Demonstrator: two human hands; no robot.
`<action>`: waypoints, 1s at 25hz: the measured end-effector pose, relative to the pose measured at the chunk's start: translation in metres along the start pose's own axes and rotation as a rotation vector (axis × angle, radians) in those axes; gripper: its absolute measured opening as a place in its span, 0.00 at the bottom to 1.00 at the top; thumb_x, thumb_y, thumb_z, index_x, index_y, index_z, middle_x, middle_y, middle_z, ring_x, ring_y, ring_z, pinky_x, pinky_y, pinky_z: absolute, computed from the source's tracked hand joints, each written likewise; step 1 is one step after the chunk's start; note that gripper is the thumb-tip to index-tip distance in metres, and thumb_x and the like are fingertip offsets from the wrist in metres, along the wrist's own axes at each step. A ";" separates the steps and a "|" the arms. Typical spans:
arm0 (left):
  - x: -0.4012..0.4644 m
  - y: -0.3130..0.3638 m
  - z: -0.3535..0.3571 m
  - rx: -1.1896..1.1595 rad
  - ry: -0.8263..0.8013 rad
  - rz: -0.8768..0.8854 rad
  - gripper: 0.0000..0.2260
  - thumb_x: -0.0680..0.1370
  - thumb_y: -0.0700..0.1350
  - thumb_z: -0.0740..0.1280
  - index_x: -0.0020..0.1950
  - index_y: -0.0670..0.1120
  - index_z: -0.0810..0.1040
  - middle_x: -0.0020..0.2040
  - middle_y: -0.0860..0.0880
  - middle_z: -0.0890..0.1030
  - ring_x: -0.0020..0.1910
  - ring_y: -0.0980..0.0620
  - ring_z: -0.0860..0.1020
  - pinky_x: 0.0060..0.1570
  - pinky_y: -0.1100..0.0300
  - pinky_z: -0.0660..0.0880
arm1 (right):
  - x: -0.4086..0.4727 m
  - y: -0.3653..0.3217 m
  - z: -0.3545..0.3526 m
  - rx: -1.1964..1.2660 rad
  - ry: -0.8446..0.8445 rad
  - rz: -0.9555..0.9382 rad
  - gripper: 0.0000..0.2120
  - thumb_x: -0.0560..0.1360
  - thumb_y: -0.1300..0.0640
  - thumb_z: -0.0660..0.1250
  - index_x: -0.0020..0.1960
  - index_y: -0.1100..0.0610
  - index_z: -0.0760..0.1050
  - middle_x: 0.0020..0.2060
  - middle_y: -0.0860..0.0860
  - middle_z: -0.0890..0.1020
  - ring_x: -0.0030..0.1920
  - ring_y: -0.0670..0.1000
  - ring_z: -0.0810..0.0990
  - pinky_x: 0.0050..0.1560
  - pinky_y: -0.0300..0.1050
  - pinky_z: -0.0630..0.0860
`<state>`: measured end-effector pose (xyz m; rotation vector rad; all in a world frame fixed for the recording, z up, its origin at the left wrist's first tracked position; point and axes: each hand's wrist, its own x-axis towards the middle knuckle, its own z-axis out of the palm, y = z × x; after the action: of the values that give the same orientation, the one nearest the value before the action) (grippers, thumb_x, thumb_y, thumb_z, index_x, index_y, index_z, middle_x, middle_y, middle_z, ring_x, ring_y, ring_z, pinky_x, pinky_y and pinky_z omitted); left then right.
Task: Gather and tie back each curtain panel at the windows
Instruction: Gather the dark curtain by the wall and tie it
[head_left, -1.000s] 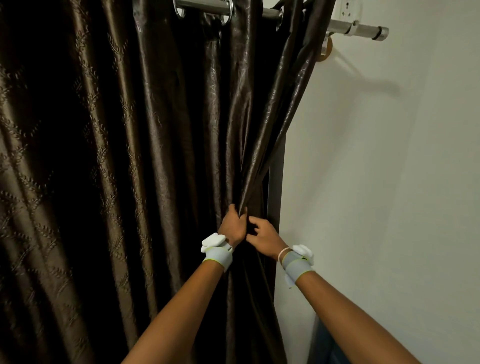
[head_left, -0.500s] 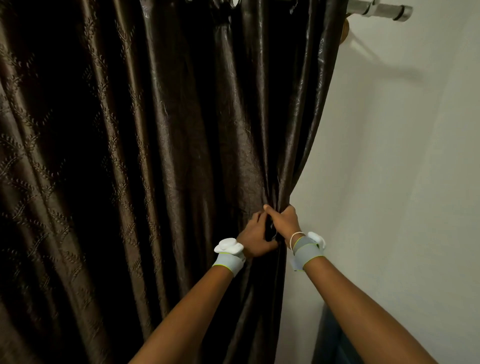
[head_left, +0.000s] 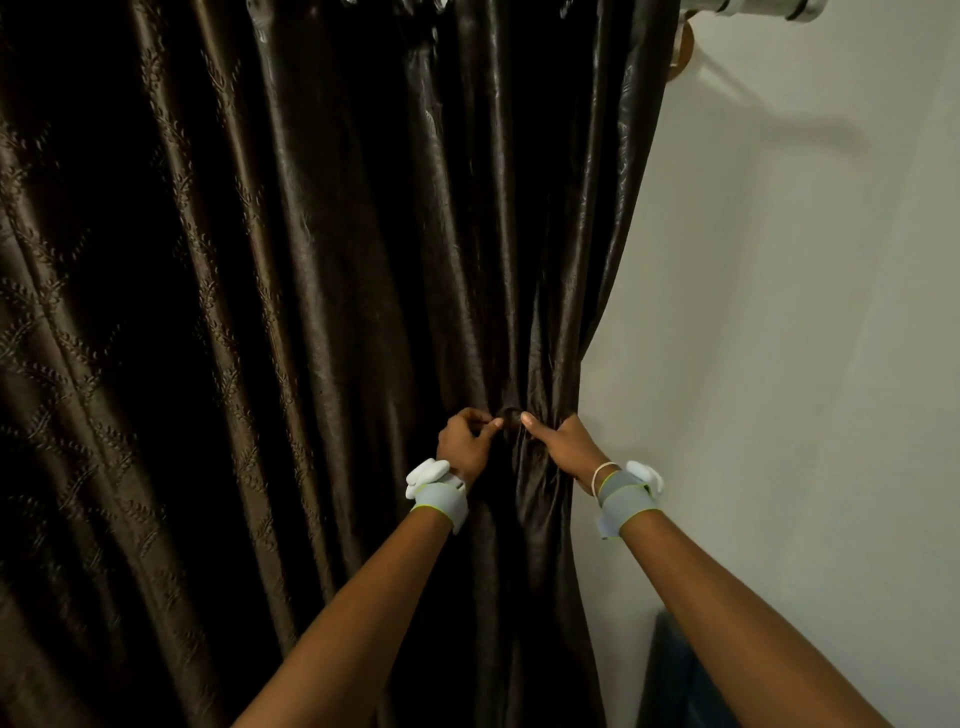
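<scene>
A person's 2 hands meet at the right-hand edge of a dark brown curtain panel (head_left: 322, 312), seen from a head-worn camera looking forward and down. No brand, label or writing can be read anywhere on the fabric, the wrist gear or the wall.

The left hand (head_left: 464, 442) has its fingers curled, thumb and forefinger pinching a small fold of the cloth. The right hand (head_left: 563, 446) wraps round the gathered outer edge of the same panel, its thumb (head_left: 535, 422) stretched leftward toward the other hand. Between the 2 thumbs the fabric bunches into a small, dark, rounded lump (head_left: 510, 417); whether that is a knot, a loop or a tieback cannot be told in the dim light.

The panel hangs directly ahead of the person, filling the left and middle of the view. It is glossy, embossed with leafy vine patterns, and falls in long vertical folds. Above the hands the right-hand folds slant inward to the pinch point; below it they spread again and drop out of sight between the forearms.

Each wrist carries a grey band edged in yellow-green with a white device on top: left wristband (head_left: 440, 499), right wristband (head_left: 627, 494). A thin pale bracelet (head_left: 602, 470) sits just above the right band.

A metal curtain rod (head_left: 753, 7) ends at top right, on a round wooden bracket (head_left: 684, 49), against a pale wall (head_left: 805, 338).
</scene>
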<state>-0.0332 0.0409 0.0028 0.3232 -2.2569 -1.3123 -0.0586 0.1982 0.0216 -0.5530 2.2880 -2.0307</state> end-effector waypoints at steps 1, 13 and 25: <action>0.001 -0.001 -0.002 0.008 0.037 -0.008 0.03 0.76 0.46 0.69 0.46 0.48 0.81 0.44 0.48 0.85 0.50 0.48 0.82 0.49 0.60 0.75 | 0.000 0.000 -0.004 -0.037 -0.010 -0.018 0.22 0.76 0.51 0.69 0.66 0.60 0.74 0.60 0.55 0.80 0.61 0.54 0.78 0.66 0.50 0.72; -0.013 0.035 0.022 -0.022 0.067 0.122 0.15 0.76 0.54 0.68 0.57 0.45 0.78 0.50 0.47 0.83 0.52 0.48 0.81 0.48 0.60 0.74 | 0.012 0.007 -0.028 -0.169 -0.112 -0.025 0.26 0.75 0.48 0.69 0.68 0.61 0.72 0.62 0.56 0.79 0.62 0.56 0.78 0.67 0.53 0.72; -0.027 0.023 -0.007 0.396 0.263 0.039 0.12 0.81 0.51 0.60 0.58 0.49 0.78 0.52 0.40 0.82 0.53 0.35 0.78 0.46 0.50 0.75 | 0.027 0.012 -0.064 -0.426 0.105 -0.009 0.20 0.80 0.54 0.61 0.64 0.69 0.70 0.60 0.66 0.77 0.62 0.66 0.75 0.60 0.50 0.71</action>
<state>-0.0060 0.0589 0.0170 0.5517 -2.2668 -0.7435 -0.1034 0.2526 0.0246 -0.4786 2.8028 -1.6086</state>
